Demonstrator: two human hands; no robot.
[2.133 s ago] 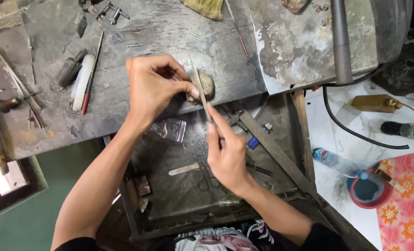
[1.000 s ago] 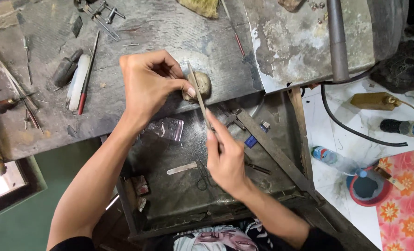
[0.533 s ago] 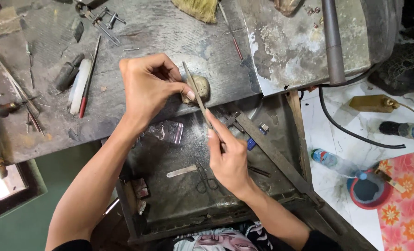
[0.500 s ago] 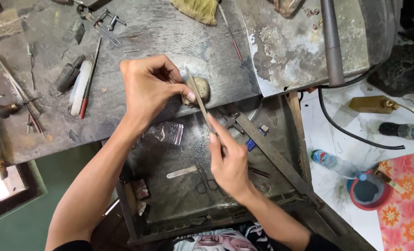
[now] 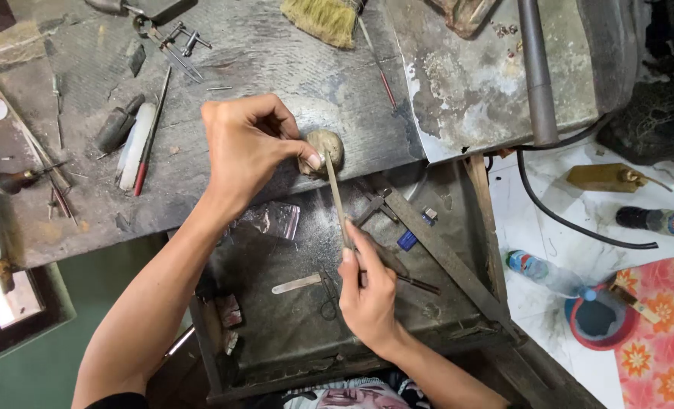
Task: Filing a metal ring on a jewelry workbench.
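Along the left edge of the worn grey wooden workbench (image 5: 223,68) lie a dark-handled awl (image 5: 15,180), a white stick and a red-tipped pencil-like tool (image 5: 141,144), well apart from the work.

The left hand (image 5: 246,148) is closed, its thumb and fingertips pinching something small against the rounded, dust-coloured bench peg (image 5: 323,149) at the bench's front edge; the piece itself is too small and too covered to make out. The right hand (image 5: 369,291) grips the lower end of a long, thin, flat metal file (image 5: 337,198), forefinger laid along it, the file's far tip touching the peg just beside the left thumb. By my reading this is the filing step, in mid-stroke: the next move calls for a straight push along the file's length while the left pinch holds the piece firm on the peg.

Below the bench's front edge the dark metal catch drawer (image 5: 458,273) stands open under both hands. In it are a crumpled clear plastic bag (image 5: 273,220) near its back left corner, a flat silver metal strip (image 5: 295,284) and small dark scissors (image 5: 329,299) just left of the right hand, and a small blue object (image 5: 407,239) to its right.
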